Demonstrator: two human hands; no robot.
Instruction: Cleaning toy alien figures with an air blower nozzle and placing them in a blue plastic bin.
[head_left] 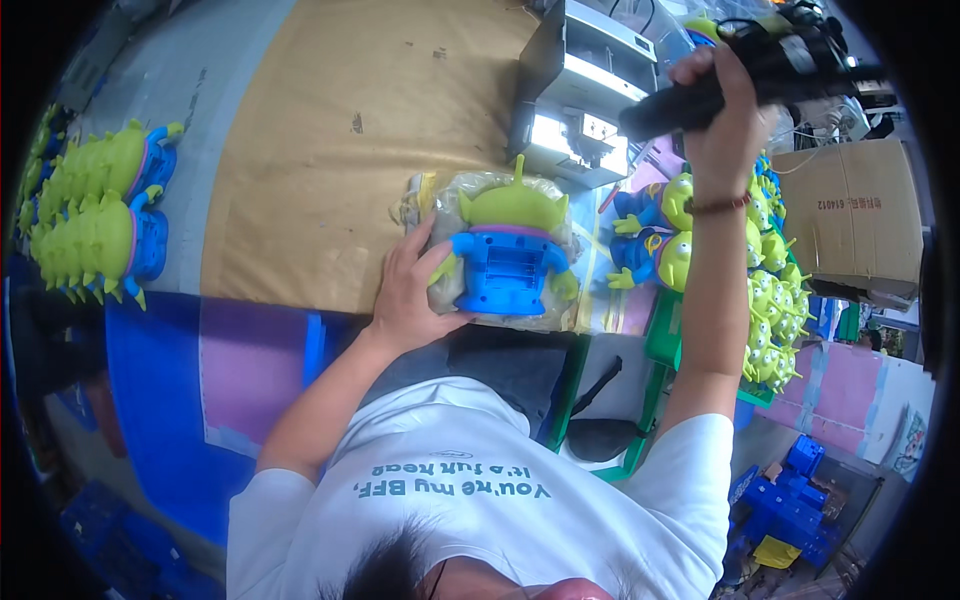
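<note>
A green and blue alien toy figure [510, 262] lies back side up on a plastic-covered pad at the table's front edge, its antenna pointing away from me. An uncovered battery compartment shows in its blue back. My left hand [410, 295] rests at the toy's left side, fingers spread against its arm and the pad. Raised at the upper right, my right hand [728, 115] is wrapped round a black stick-shaped tool [665, 114], which looks like an electric screwdriver. Its tip cannot be made out.
A white and grey box-shaped machine [590, 85] stands behind the toy. Rows of similar toys [90, 215] line the table's left. More toys [775, 320] fill a green crate at the right, beside a cardboard box [850, 215]. Brown paper [350, 150] covers the table.
</note>
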